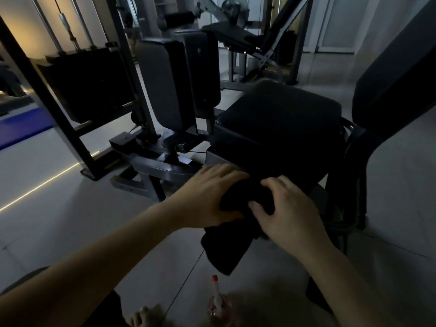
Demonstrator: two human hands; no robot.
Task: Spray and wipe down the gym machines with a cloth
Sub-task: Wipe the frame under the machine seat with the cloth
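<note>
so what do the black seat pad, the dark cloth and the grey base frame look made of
Black square seat pad: probably vinyl or leatherette over foam, faint sheen, rounded piped edge.
Dark cloth: soft matte fabric, droops in folds.
Grey base frame: seemingly painted metal, flat hard faces, bolt holes.

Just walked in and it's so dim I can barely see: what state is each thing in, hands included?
left hand: curled round the cloth, gripping it.
right hand: fingers and thumb pinching the cloth.
cloth: bunched between both hands by the front edge of the seat pad, one end hanging down.
spray bottle: standing on the floor, unheld.
seat pad: too dark to tell wet or dry.
</note>
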